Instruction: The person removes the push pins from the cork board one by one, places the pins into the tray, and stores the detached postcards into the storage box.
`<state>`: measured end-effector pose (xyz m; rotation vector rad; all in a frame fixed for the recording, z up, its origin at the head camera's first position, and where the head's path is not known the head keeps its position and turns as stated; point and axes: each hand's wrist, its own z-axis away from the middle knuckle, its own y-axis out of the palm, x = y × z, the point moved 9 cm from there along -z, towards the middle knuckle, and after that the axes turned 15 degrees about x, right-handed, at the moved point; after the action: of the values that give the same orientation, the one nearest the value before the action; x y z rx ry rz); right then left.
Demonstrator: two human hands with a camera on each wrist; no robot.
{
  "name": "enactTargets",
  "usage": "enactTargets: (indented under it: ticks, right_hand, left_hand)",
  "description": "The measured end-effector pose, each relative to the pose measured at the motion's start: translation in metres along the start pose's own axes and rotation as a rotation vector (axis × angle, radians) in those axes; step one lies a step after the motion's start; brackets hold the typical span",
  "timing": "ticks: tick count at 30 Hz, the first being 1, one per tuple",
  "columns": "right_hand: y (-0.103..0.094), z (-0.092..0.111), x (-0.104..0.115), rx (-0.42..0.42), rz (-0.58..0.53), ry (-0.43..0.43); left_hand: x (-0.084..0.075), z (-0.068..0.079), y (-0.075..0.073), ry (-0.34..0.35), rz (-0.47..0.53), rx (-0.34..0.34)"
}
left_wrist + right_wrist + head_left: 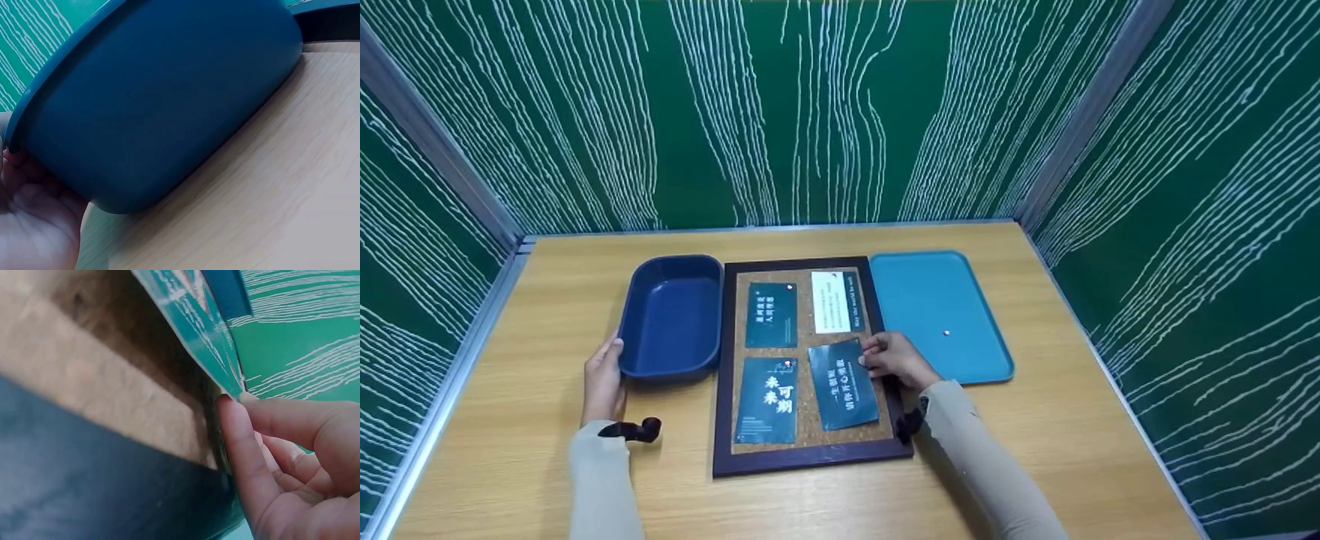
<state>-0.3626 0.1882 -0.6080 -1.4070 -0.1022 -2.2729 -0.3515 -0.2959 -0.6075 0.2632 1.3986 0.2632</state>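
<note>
Card (840, 401) in right fingers (875, 351): dark teal, white lettering. Cork (771, 352) beneath: speckled brown. Tray (949, 289) right of them: bright blue. Basin (671, 330) at left fingers (613, 351): navy.

"How does the card (823, 409) look from your side?"
"I see it dark teal, with white characters, at the lower centre of the frame. It is a little turned, over the lower right part of the dark-framed corkboard (817, 455). The right hand (901, 360) pinches its right edge, and in my right wrist view I find this edge raised from the cork."
"And the bin (673, 322)?"
"I see it dark blue and deep, with rounded corners, standing upright left of centre. The left hand (604, 382) holds its rim near the lower left corner."
</note>
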Motion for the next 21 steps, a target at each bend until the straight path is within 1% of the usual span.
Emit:
enactTargets:
  ticks: [7,13,21]
  right_hand:
    - [0.000,0.000,0.009,0.004,-0.038,0.013]
    - [-0.002,0.001,0.024,0.001,-0.042,-0.030]
    - [-0.002,-0.004,0.040,-0.008,-0.075,-0.038]
  left_hand:
    - [0.000,0.001,0.002,0.004,0.018,-0.006]
    - [0.000,0.001,0.002,0.020,0.042,0.005]
    - [-0.001,0.001,0.002,0.025,0.044,0.008]
